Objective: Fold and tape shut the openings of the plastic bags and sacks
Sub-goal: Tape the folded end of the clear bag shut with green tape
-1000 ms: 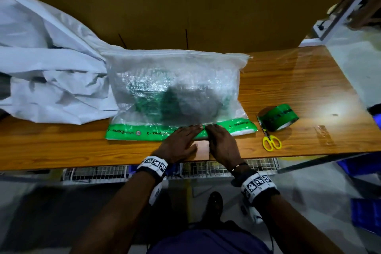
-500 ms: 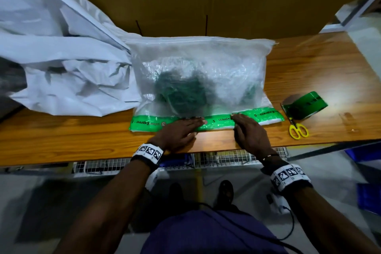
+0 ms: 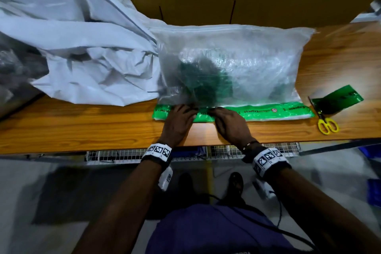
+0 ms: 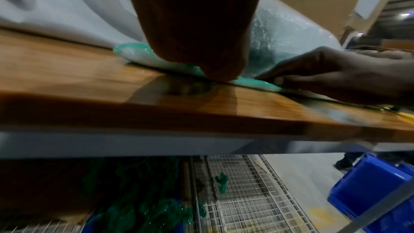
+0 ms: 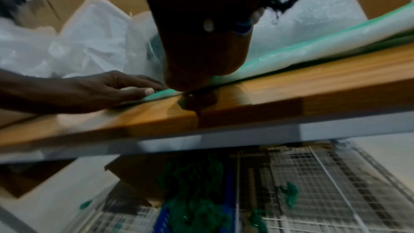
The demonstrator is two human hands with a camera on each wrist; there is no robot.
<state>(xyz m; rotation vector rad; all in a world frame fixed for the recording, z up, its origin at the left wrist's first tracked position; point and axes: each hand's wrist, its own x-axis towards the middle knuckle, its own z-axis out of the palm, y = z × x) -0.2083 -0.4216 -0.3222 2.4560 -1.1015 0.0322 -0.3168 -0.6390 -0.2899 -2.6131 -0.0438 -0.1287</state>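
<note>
Both hands, the left hand (image 3: 178, 121) and right hand (image 3: 229, 122), press flat-fingered on the green tape (image 3: 268, 111) sealing the clear plastic bag (image 3: 247, 64) at the bench (image 3: 82, 128) edge, gripping nothing; smoothing likely continues toward the strip's 2 ends.

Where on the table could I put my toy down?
Bare wood lies in front of the white sack, left of the left hand, and at the far right behind the tape roll. The middle is crowded by the clear bag, both hands and scissors.
</note>
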